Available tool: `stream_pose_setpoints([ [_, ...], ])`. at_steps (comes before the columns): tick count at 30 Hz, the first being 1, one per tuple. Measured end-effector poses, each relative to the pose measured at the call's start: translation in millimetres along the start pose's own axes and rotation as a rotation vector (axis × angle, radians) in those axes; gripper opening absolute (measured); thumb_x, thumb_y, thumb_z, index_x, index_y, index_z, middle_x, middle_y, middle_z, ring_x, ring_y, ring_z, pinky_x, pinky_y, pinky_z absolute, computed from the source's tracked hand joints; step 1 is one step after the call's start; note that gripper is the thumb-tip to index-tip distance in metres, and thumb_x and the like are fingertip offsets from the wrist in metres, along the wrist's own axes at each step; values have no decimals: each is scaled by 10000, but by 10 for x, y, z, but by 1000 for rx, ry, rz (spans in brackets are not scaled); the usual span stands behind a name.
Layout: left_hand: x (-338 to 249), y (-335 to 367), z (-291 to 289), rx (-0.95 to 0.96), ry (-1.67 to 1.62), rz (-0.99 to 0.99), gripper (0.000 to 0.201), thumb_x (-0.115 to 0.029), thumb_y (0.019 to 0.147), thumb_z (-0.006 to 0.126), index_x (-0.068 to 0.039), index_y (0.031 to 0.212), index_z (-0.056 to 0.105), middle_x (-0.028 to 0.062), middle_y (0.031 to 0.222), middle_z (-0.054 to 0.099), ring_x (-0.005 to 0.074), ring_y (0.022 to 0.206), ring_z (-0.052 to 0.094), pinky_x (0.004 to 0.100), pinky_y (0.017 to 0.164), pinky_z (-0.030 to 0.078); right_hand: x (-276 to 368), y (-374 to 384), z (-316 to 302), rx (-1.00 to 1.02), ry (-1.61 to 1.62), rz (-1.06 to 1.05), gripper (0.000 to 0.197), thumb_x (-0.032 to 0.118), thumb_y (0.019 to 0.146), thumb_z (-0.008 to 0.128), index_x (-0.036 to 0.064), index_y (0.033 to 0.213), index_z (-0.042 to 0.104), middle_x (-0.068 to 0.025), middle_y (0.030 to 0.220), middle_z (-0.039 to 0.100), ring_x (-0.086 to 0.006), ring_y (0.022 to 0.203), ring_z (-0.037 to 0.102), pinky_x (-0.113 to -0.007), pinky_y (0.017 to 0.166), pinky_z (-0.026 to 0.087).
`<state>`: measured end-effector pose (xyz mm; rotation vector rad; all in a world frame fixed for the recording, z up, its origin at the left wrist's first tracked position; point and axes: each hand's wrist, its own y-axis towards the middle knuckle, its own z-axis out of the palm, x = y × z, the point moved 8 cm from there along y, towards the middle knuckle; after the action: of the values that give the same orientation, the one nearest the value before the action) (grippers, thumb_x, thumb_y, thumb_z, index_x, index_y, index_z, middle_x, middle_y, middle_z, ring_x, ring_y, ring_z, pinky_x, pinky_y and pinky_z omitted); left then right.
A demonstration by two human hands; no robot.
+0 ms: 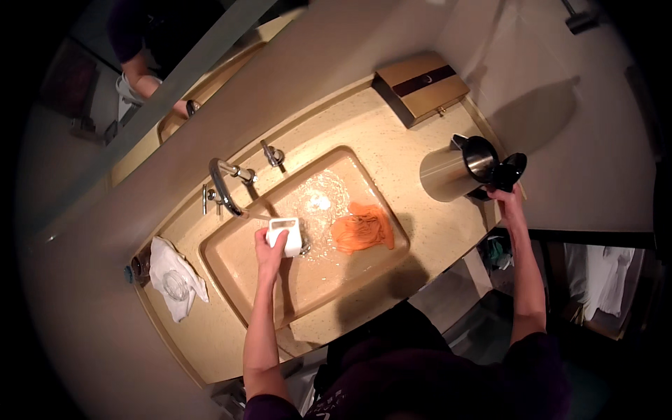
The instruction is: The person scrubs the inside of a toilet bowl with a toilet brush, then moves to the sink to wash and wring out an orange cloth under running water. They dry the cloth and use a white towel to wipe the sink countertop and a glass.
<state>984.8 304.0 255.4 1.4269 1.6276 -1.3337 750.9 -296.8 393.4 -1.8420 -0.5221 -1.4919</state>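
My left hand (268, 253) grips a small white square-sided cup (291, 246), held over the sink with its opening near the faucet's spout. The curved chrome faucet (219, 183) reaches over the sink, and a thin stream seems to run from it toward the cup. On the right, my right hand (509, 203) is closed at the handle side of a steel electric kettle (445, 175), whose black lid (510, 170) stands raised. The fingers there are partly hidden. Rippling shallow water covers the bottom of the beige sink (234, 290). A crumpled orange rubber glove (362, 229) lies in it.
A tan box (423, 87) with a dark band sits at the counter's back right corner. To the left, a clear glass (175, 285) rests on a white cloth (168, 259). A mirror (231, 35) runs along the wall. White cloth (605, 280) hangs low at right.
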Motion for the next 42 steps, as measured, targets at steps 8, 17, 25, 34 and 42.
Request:
stream_pose_setpoints([
  [8, -151, -324, -490, -33, 192, 26, 530, -232, 845, 816, 0, 1208, 508, 146, 1044, 654, 212, 928, 629, 346, 833, 525, 379, -724, 757, 73, 54, -229, 116, 62, 745, 680, 25, 848, 641, 26, 785, 616, -55, 690, 542, -217, 633, 434],
  [17, -363, -455, -391, -86, 524, 92, 528, -282, 807, 816, -13, 1178, 555, 172, 1044, 638, 310, 921, 643, 412, 823, 525, 350, -1076, 1473, 211, 238, -75, 113, 15, 713, 644, -8, 824, 642, -11, 770, 647, -81, 641, 577, -221, 591, 444],
  [25, -533, -655, -136, 3, 681, 268, 523, -276, 836, 784, -31, 1226, 535, 178, 1151, 591, 381, 1005, 615, 456, 835, 526, 447, -1174, 1430, 256, 80, -6, 237, -15, 651, 634, -19, 886, 666, -3, 776, 659, -66, 662, 586, -204, 611, 445],
  [34, -538, -682, -180, 84, 759, 258, 465, -281, 846, 765, -66, 1199, 552, 151, 1139, 574, 371, 1037, 603, 491, 807, 539, 656, -1306, 1530, 277, 44, 99, 275, -70, 559, 594, 21, 813, 646, 8, 730, 612, -94, 626, 550, -255, 560, 437],
  [42, -532, -918, -347, 242, 1036, 365, 501, -241, 787, 763, -80, 1218, 561, 181, 1230, 591, 362, 1081, 599, 466, 788, 560, 850, -1127, 1087, 160, -425, -22, 389, -4, 634, 602, -33, 1011, 691, -3, 885, 666, -113, 795, 606, -269, 734, 504],
])
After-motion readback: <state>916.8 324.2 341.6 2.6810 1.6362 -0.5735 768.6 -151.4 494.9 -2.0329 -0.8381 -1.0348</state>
